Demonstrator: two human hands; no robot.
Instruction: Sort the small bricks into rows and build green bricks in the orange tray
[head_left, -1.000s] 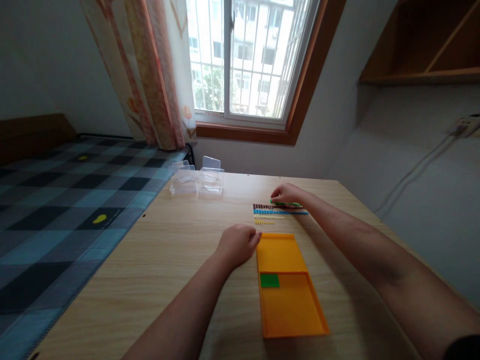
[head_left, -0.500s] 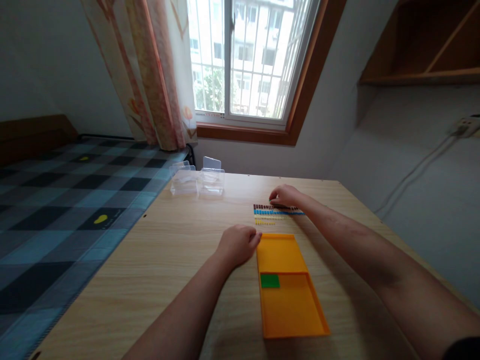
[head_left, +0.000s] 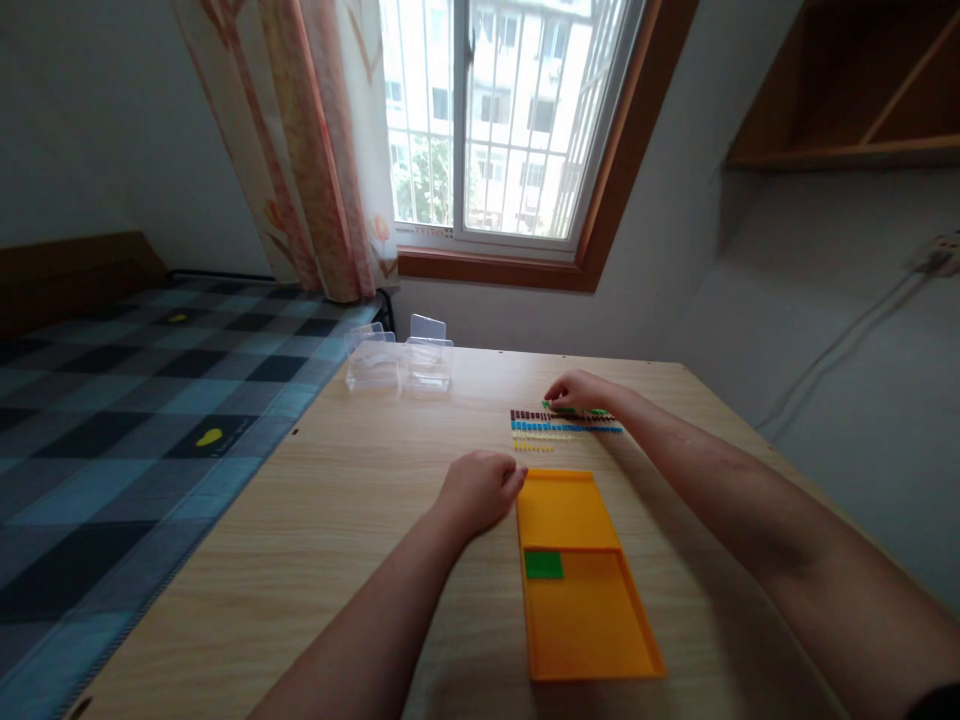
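My right hand (head_left: 576,390) reaches over the far rows of small pieces, its thumb and fingers pinched on a small green piece (head_left: 545,404). More green pieces (head_left: 600,412) lie partly covered by that hand. Below it run rows of brown pieces (head_left: 529,415), blue pieces (head_left: 566,427), cream pieces (head_left: 540,436) and yellow pieces (head_left: 532,448). My left hand (head_left: 480,492) is closed on the table, its fingertips at the far left corner of an orange tray (head_left: 566,510). Whether it grips anything is hidden. A green square (head_left: 544,565) lies in the tray's near compartment by the divider.
Two clear plastic holders (head_left: 427,362) stand at the table's far left corner. The wooden table (head_left: 337,500) borders a bed with a checked cover (head_left: 187,360) on the left. A window (head_left: 510,130) is beyond, and a wall with a cable (head_left: 832,350) is at the right.
My right hand has shifted only slightly at the rows, and more green shows at and below its fingertips. My left hand stays by the tray corner. The whole view has shifted a little.
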